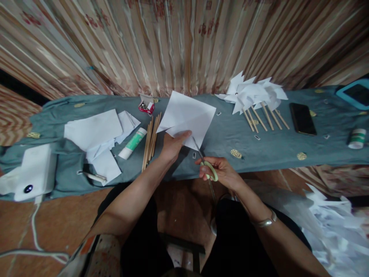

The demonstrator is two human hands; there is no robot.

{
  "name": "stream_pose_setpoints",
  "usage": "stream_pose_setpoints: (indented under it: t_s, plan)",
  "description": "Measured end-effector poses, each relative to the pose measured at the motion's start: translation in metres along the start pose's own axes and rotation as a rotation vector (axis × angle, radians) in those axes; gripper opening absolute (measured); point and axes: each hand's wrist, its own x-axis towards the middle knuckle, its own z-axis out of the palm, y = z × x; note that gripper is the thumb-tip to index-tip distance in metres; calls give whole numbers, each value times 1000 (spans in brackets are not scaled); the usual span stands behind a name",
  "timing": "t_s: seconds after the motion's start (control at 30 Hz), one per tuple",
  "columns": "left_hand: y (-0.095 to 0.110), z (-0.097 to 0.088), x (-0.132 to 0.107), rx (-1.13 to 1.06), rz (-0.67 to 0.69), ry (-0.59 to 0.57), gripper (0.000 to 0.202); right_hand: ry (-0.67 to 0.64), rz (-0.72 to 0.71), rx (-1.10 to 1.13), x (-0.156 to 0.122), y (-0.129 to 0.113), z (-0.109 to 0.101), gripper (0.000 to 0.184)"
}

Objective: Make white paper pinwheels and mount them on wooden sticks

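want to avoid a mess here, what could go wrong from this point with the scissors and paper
The scissors in the right hand have their blades close to the thumb of the left hand, so a slip might nick it. The cut could also stray and spoil the white sheet. The open red box stands near that sheet; a bump might spill its contents.

The head camera looks forward and down over the cloth [223,136].
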Motion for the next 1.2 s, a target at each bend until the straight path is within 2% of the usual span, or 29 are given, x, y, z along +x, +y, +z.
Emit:
stream_pose_setpoints:
  t_s: [0.6,0.8,1.2]
  plan:
    - [5,0,-5,-37,-40,-88,30,20,-35,8,4,7,-4,41]
    - [6,1,-6,-47,-41,-88,35,25,-42,7,4,10,-6,41]
    - [5,1,-6,0,-68,-80,27,65,-32,27,4,6,-2,42]
